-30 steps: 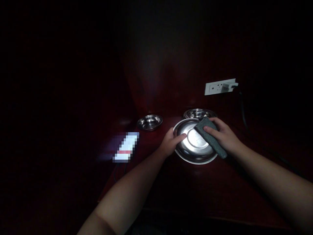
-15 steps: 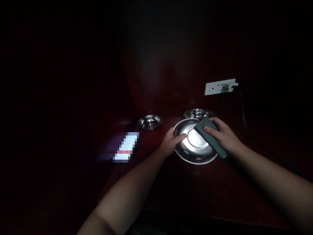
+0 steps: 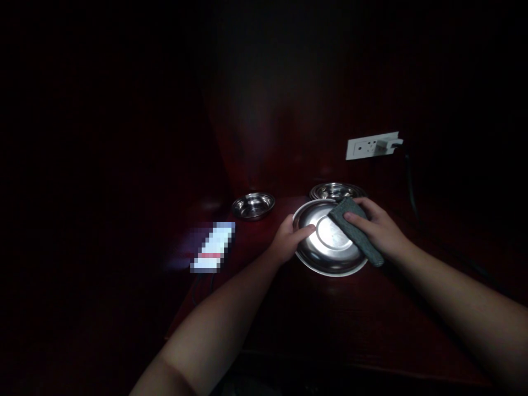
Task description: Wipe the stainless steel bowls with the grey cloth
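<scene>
A shiny steel bowl (image 3: 325,258) is held tilted up above the dark red table, its inside toward me. My left hand (image 3: 287,239) grips its left rim, thumb lying on the inner wall and the other fingers hidden behind. A folded grey-green cloth (image 3: 357,234) lies across the bowl's right side. My right hand (image 3: 377,225) is closed around the cloth and the rim there, with the thumb on top; its lower fingers are out of sight.
Behind the held bowl stands a stack of steel bowls (image 3: 336,191). Another steel bowl (image 3: 253,206) sits to the left. A lit, pixelated phone-like screen (image 3: 214,247) lies at the table's left edge with a cable. On the wall is a socket (image 3: 371,146) with a plug and hanging cord.
</scene>
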The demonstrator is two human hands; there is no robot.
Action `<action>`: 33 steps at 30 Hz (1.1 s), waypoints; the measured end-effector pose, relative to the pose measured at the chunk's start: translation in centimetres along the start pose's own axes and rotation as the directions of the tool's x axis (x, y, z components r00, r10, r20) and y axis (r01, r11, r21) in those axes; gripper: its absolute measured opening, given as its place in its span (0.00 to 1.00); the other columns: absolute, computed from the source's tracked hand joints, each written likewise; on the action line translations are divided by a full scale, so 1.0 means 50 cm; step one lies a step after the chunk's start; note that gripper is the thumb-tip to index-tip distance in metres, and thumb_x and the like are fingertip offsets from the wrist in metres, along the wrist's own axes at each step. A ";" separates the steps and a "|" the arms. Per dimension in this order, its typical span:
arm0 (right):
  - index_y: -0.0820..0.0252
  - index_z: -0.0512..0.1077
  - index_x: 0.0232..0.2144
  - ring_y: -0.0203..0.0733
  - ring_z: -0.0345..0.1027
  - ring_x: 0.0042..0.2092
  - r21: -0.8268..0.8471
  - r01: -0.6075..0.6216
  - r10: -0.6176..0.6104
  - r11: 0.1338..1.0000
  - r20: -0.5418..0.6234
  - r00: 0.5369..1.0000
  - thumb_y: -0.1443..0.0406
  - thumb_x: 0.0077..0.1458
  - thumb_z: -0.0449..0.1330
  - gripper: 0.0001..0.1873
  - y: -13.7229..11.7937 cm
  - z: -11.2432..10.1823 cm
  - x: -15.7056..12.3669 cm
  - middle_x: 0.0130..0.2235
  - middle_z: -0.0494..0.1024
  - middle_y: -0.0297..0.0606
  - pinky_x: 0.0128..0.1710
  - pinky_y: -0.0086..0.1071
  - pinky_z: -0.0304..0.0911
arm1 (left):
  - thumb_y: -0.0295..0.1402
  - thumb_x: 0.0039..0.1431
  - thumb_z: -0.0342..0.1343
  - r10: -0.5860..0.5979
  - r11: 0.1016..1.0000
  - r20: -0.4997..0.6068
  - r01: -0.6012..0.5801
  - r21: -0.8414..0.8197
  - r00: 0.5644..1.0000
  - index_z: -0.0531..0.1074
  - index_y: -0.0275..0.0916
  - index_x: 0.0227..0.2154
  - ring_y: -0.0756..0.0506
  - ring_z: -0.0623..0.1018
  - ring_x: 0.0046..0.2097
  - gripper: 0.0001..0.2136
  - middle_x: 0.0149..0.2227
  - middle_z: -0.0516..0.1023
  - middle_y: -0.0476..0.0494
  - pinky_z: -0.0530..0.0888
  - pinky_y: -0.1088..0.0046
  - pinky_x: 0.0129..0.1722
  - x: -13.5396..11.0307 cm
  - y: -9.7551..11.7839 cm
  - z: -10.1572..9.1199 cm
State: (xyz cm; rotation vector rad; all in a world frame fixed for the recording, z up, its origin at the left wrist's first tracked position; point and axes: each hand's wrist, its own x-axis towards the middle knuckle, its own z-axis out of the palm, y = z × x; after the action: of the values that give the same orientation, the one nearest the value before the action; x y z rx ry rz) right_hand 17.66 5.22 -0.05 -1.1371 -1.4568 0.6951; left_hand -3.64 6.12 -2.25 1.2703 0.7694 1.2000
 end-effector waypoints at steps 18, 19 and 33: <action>0.53 0.70 0.37 0.48 0.71 0.36 0.016 0.000 0.000 1.000 0.007 1.000 0.53 0.46 0.66 0.18 0.002 0.002 -0.001 0.34 0.76 0.36 0.34 0.42 0.68 | 0.39 0.45 0.66 0.006 1.000 -0.005 -0.006 0.006 1.000 0.70 0.36 0.42 0.41 0.76 0.44 0.22 0.43 0.77 0.40 0.70 0.63 0.47 -0.005 0.003 0.002; 0.53 0.70 0.37 0.48 0.71 0.36 0.017 -0.001 0.001 1.000 0.006 1.000 0.53 0.46 0.66 0.18 0.003 0.002 0.000 0.34 0.76 0.36 0.34 0.41 0.68 | 0.39 0.45 0.66 0.009 1.000 -0.007 -0.009 0.010 1.000 0.70 0.36 0.42 0.41 0.76 0.44 0.22 0.43 0.77 0.40 0.70 0.62 0.47 -0.005 0.003 0.002; 0.53 0.70 0.37 0.47 0.71 0.36 0.022 -0.014 0.014 1.000 0.012 1.000 0.54 0.46 0.66 0.17 0.000 0.001 -0.001 0.35 0.76 0.36 0.35 0.41 0.67 | 0.40 0.44 0.67 0.008 1.000 0.004 -0.008 0.008 1.000 0.70 0.35 0.44 0.40 0.76 0.46 0.24 0.44 0.77 0.39 0.71 0.61 0.48 0.000 -0.004 -0.002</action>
State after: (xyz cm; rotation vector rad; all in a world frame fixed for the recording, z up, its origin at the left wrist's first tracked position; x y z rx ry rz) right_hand 17.59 5.20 -0.09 -1.1289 -1.4492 0.7271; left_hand -3.69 6.18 -2.46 1.2835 0.7672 1.2014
